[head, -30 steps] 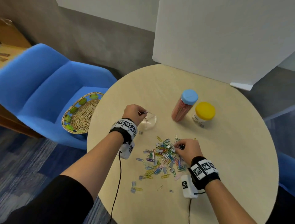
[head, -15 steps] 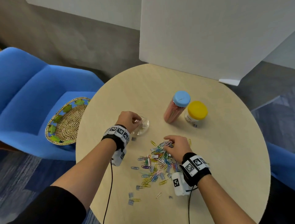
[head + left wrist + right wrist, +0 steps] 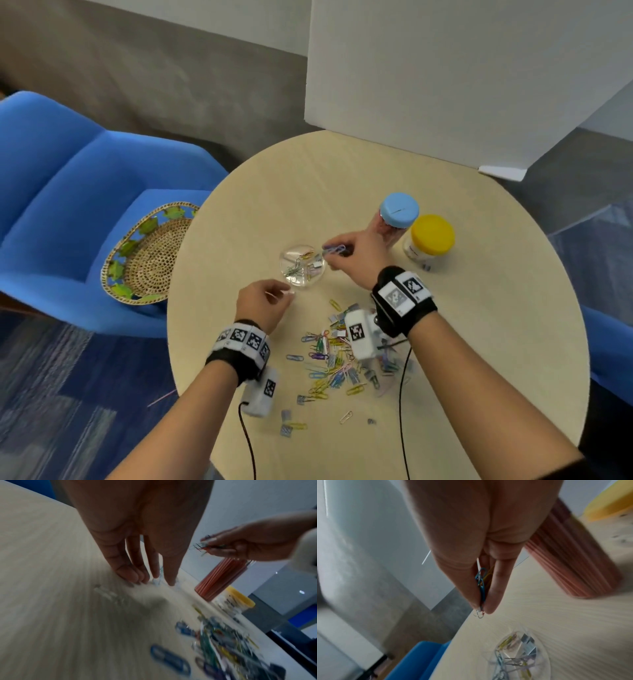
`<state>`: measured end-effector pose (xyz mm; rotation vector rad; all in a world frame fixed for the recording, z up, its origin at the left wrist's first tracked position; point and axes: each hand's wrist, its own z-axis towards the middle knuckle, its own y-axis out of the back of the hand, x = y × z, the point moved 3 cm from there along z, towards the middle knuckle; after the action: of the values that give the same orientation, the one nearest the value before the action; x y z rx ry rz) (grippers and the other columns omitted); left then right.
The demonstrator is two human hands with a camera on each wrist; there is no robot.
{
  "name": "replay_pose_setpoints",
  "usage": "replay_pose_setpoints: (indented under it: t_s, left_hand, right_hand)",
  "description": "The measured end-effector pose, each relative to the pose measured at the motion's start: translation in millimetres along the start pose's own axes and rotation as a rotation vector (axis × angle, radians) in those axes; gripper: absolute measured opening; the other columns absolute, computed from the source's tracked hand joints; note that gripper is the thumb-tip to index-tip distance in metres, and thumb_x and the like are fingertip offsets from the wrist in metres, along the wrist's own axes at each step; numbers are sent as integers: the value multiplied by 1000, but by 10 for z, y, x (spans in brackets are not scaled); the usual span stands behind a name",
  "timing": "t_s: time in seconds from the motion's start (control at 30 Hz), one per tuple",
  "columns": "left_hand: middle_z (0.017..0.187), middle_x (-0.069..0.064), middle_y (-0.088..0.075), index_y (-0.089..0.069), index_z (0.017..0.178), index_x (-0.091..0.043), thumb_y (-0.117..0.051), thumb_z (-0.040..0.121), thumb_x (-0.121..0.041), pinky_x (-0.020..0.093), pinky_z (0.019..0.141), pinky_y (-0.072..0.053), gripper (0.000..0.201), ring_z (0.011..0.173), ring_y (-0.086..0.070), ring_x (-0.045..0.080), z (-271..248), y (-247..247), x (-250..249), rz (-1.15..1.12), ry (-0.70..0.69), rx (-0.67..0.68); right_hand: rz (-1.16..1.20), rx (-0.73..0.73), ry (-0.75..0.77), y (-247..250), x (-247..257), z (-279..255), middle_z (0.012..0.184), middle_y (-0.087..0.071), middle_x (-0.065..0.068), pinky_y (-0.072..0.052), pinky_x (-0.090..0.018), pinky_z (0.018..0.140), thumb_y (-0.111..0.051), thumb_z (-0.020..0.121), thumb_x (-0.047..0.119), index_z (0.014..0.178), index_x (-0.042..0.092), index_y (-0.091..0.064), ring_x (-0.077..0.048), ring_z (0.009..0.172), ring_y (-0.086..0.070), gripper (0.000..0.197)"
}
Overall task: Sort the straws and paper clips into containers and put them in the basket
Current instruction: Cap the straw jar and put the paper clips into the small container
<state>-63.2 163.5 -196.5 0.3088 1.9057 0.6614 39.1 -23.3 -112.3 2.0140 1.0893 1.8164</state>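
A clear round container [image 3: 301,265] stands on the round table [image 3: 342,178] with several paper clips inside it. My right hand [image 3: 330,255] hovers at its right rim and pinches a small bunch of coloured paper clips [image 3: 482,586] between thumb and fingers. My left hand [image 3: 284,294] is just in front of the container, fingers straight and pointing down, tips at the tabletop [image 3: 161,580]. A pile of loose coloured clips [image 3: 339,356] lies nearer me, partly under my right wrist. The straw jar [image 3: 399,214] with a blue lid stands behind my right hand.
A yellow-lidded jar [image 3: 432,236] stands right of the straw jar. The woven basket [image 3: 147,253] rests on a blue chair [image 3: 68,192] left of the table. A white board [image 3: 445,78] stands at the table's far edge. Stray clips [image 3: 291,423] lie near the front edge.
My right hand lifted from the pile and carried clips over to the container. My left hand drew back from the container toward me.
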Motion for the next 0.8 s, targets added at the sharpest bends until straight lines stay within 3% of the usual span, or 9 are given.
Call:
replay_pose_setpoints:
  t_s: [0.1, 0.2, 0.33, 0.43, 0.5, 0.57, 0.63, 0.7, 0.8]
  left_hand:
    - [78, -9, -67, -75, 96, -24, -88, 66, -38, 20, 73, -54, 36, 71, -61, 7, -189, -93, 212, 23, 10, 83]
    - [88, -10, -61, -70, 111, -26, -88, 56, -52, 12, 72, -45, 64, 77, -54, 4, -258, -135, 236, 181, -86, 195]
    - [100, -8, -51, -58, 129, -33, -84, 53, -62, 18, 79, -43, 85, 85, -51, 7, -302, -147, 161, 334, -159, 321]
    - [111, -6, -44, -49, 137, -35, -83, 47, -69, 27, 93, -45, 102, 98, -49, 11, -374, -218, 158, 395, -207, 387]
    - [121, -3, -39, -39, 143, -35, -83, 46, -69, 33, 99, -44, 111, 110, -44, 15, -464, -293, 150, 458, -261, 437]
    - [130, -1, -34, -29, 147, -37, -84, 48, -66, 33, 100, -45, 117, 117, -40, 18, -557, -382, 103, 527, -331, 463]
    - [139, 2, -29, -20, 149, -37, -84, 51, -65, 36, 102, -44, 121, 122, -37, 21, -610, -488, 36, 601, -420, 460]
    - [148, 5, -25, -14, 151, -36, -80, 56, -67, 40, 105, -41, 119, 126, -35, 25, -618, -614, -38, 676, -518, 438]
    - [155, 9, -22, -15, 153, -34, -66, 73, -68, 45, 103, -41, 101, 131, -34, 31, -607, -808, -161, 754, -610, 395]
  right_hand:
    - [-154, 49, 56, -158, 109, 243, 97, -75, -1, -49, -17, 80, -73, 84, 12, 102, 14, -77, -7, 81, -66, 19]
    - [-316, 138, 50, -317, 116, 420, 102, -74, -4, -47, -16, 80, -73, 83, 10, 101, 12, -77, -12, 87, -66, 18]
    - [-428, 282, 56, -479, 160, 498, 104, -73, -3, -52, -27, 90, -75, 80, 10, 107, 14, -75, -17, 94, -68, 27]
    - [-423, 286, 40, -479, 164, 476, 105, -68, 2, -53, -28, 86, -75, 79, 10, 113, 19, -71, -15, 90, -64, 36]
    - [-396, 236, 59, -397, 155, 397, 100, -68, 4, -51, -24, 81, -70, 82, 11, 107, 21, -72, -11, 84, -61, 27]
    - [-385, 203, 66, -277, 61, 257, 92, -68, 7, -51, -24, 82, -62, 84, 6, 97, 22, -73, -10, 82, -61, 24]
    - [-469, 254, -5, -162, -148, 62, 98, -69, 5, -50, -26, 83, -58, 83, 2, 97, 23, -71, -12, 87, -62, 29]
    - [-623, 347, -132, -83, -457, -169, 114, -65, -1, -50, -29, 85, -63, 82, 3, 113, 25, -67, -18, 97, -61, 38]
    - [-728, 396, -254, -28, -876, -512, 136, -43, -5, -47, -38, 100, -70, 80, 5, 136, 28, -50, -27, 117, -53, 64]
